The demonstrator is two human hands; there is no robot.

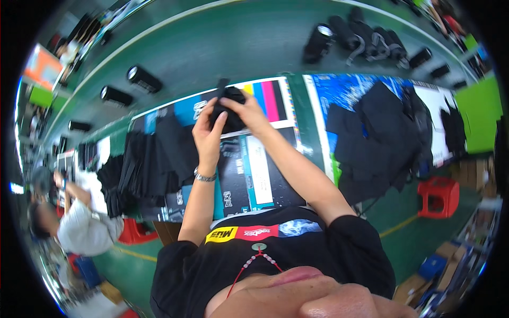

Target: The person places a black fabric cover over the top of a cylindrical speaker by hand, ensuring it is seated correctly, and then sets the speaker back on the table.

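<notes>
Both my hands are closed on a dark black fabric piece [229, 121] over the bench, with a narrow flap of it sticking up past the fingers. My left hand [208, 127] grips its left side, fingers bent and thumb pressed against the near face. From the right, my right hand [246, 110] holds the upper right part between thumb and fingers. Printed sheets [233, 180] lie beneath. Just left of my left hand, folded black fabric pieces [154, 153] lie in overlapping rows. Whether anything is inside the held piece cannot be seen.
Farther right, a loose heap of black fabric pieces [382, 132] covers a blue printed sheet [331, 87]. Black cylinders [143, 79] stand along the green surface beyond the bench, with dark corded bundles [366, 40] at far right. A co-worker [85, 228] sits left; a red stool [438, 196] stands right.
</notes>
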